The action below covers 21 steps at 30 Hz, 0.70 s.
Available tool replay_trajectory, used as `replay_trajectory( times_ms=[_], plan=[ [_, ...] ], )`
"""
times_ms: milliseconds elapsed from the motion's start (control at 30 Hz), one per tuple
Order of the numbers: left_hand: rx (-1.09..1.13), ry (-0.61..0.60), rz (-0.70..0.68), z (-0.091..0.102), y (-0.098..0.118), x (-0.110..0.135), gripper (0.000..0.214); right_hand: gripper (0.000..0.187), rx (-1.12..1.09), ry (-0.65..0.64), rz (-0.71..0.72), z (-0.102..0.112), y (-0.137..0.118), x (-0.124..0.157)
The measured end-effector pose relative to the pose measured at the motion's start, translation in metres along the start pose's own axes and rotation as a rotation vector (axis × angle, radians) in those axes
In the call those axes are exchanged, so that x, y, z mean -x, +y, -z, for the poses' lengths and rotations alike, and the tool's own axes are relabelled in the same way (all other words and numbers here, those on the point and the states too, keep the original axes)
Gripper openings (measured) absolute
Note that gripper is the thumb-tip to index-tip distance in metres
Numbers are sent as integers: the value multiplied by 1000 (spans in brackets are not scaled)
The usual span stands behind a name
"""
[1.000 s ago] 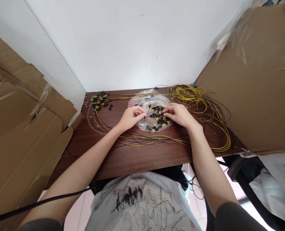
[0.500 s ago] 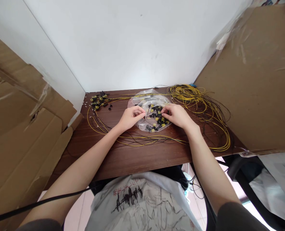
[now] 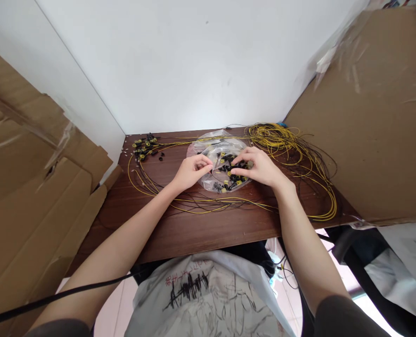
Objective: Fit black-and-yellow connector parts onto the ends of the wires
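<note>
A clear plastic bag lies on the table with a heap of small black and yellow plastic connector parts on it. Over the bag's left side, my left hand is closed in a pinch on the end of a thin dark wire; its tip is too small to make out. My right hand is above the heap's right side, thumb and fingers apart, fingertips close to the loose parts. Nothing shows between those fingers.
A coil of yellow and black wires lies at the back right, its strands looping around the bag. Finished-looking black and yellow connectors are clustered at the back left. Cardboard sheets flank the brown table, with a white wall behind.
My right hand's fingers have gone from a near pinch to spread apart over the connector parts. The left hand keeps its pinch in the same place.
</note>
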<state>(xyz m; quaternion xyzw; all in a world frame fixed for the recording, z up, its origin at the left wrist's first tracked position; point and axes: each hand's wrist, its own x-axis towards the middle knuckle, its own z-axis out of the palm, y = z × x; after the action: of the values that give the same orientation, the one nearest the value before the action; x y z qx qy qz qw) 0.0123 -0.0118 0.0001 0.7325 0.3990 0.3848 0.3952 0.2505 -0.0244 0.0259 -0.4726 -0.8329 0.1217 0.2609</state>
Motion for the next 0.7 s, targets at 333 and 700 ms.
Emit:
replay_trajectory(
  times_ms=[333,700],
  plan=[
    [5,-1,13,0,1,0,20,26,-159,-173,-26,-6,1,-2],
    [9,-1,8,0,0,0,21,16,2,-115,-71,-12,-10,-3]
  ],
)
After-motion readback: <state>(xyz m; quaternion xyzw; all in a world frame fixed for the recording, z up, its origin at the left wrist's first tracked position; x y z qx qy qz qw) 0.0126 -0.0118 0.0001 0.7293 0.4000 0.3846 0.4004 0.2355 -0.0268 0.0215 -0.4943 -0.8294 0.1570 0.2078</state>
